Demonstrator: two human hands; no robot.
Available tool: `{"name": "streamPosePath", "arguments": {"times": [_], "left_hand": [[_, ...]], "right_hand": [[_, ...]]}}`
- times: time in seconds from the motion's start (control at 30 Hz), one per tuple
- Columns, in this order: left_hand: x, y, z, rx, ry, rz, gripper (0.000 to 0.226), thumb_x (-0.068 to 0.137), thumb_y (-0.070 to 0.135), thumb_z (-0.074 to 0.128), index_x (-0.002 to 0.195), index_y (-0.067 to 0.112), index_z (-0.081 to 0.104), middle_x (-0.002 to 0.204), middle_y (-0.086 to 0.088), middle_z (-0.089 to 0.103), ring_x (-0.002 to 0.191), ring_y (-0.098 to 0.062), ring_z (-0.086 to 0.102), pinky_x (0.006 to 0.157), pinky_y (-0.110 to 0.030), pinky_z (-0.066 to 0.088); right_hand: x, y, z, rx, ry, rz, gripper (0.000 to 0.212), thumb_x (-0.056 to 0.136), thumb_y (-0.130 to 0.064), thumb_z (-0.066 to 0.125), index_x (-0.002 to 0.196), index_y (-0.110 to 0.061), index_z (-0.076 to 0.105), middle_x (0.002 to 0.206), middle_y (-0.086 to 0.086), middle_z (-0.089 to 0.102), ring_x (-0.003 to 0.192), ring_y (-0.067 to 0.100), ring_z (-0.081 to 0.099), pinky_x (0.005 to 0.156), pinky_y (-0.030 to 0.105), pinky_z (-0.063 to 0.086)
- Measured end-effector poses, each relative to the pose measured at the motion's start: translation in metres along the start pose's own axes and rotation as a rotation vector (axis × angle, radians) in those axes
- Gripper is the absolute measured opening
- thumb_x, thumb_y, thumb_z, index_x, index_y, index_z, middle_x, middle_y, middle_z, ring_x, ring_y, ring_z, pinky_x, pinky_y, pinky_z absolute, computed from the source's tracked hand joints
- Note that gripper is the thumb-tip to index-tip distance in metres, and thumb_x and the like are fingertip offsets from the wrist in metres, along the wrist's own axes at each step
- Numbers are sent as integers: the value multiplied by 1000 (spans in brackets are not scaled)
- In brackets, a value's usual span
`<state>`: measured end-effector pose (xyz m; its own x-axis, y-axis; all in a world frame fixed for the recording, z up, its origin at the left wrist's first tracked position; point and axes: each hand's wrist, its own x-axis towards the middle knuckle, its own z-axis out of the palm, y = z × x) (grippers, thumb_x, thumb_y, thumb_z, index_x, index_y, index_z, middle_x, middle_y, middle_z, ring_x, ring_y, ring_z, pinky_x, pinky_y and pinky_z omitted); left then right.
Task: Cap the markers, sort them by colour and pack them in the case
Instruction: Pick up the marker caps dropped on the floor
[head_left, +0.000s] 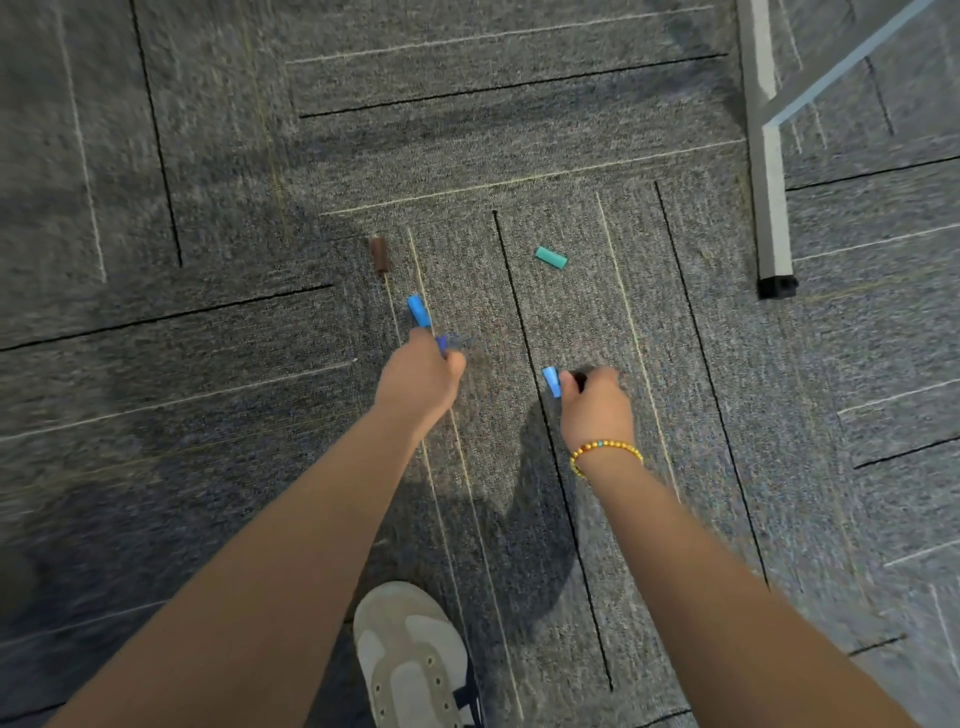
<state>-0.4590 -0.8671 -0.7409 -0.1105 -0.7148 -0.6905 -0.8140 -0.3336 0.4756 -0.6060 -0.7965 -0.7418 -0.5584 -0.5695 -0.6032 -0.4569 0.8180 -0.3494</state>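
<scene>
Both my arms reach down to a grey carpet floor. My left hand (422, 376) grips a light blue marker piece (418, 310) that sticks out beyond the fingers, with a darker blue bit at the fingertips. My right hand (597, 402), with a bead bracelet at the wrist, pinches a blue cap (551, 382) low against the carpet; something dark shows at its fingertips. A brown cap (380, 254) lies on the carpet beyond my left hand. A teal cap (551, 257) lies beyond my right hand. No case is in view.
A grey metal furniture leg (772, 208) with a black foot stands at the upper right. My beige shoe (415, 660) is at the bottom centre. The carpet (208, 415) has thin black and pale lines.
</scene>
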Motion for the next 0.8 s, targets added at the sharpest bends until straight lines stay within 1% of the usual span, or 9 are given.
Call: {"name": "streamPosePath", "arguments": {"times": [0.03,0.1,0.17,0.23,0.37,0.47,0.53,0.67,0.8], "left_hand": [[-1,-5,-3,-43,10,-21,24,98,18,42,116,3,41,84,-9,59,49,-9,42,35,-14,33],[-4,-13,-9,-120,54,-59,16,97,18,44,110,9,39,88,-11,61,48,-10,43,31,-12,30],[-4,-18,-16,-187,109,-79,11,97,18,43,105,13,37,83,-8,59,50,-11,43,36,-19,33],[-2,-19,-23,-210,155,-90,10,98,18,43,103,13,36,78,-5,55,51,-13,42,42,-24,32],[5,-13,-32,-229,177,-93,5,98,17,40,101,13,39,88,-10,61,46,-12,37,41,-23,27],[9,-9,-35,-172,208,-77,10,100,18,36,100,12,44,74,-4,52,48,-13,36,42,-24,27],[11,-9,-36,-129,197,-98,12,100,21,36,100,11,44,67,0,45,49,-13,35,43,-25,26],[13,-6,-36,101,151,-71,28,98,39,41,97,10,44,63,1,42,48,-13,36,44,-25,27],[16,-2,-38,230,118,-59,38,95,44,45,104,7,42,65,-2,45,49,-14,41,42,-25,28]], "right_hand": [[-2,-4,2,-6,-7,-21,35,100,-29,40,117,1,41,103,18,64,89,32,62,65,32,45],[-5,-11,6,-21,-42,-52,35,99,-31,41,116,-1,40,93,13,64,78,27,58,63,32,45],[-9,-15,11,-78,-73,-80,36,98,-35,42,113,-4,38,90,10,62,73,24,54,62,33,44],[-13,-17,16,-197,-83,-119,39,97,-41,41,113,-6,36,99,12,61,76,26,57,62,35,44],[-17,-21,17,-515,-46,-280,44,98,-45,33,119,-7,33,106,10,60,87,28,64,57,31,38],[-15,-23,15,-529,-74,-301,45,97,-46,34,120,-7,32,107,10,60,86,28,64,58,31,39],[-14,-24,14,-532,-94,-292,52,95,-51,35,123,-7,31,110,11,58,91,29,64,60,31,40],[-18,-21,15,-601,-96,-336,71,87,-59,42,130,-6,27,117,11,53,95,29,63,60,31,40],[-18,-26,22,-687,-97,-407,69,89,-58,41,131,-6,25,116,11,53,89,28,65,59,31,42]]}}
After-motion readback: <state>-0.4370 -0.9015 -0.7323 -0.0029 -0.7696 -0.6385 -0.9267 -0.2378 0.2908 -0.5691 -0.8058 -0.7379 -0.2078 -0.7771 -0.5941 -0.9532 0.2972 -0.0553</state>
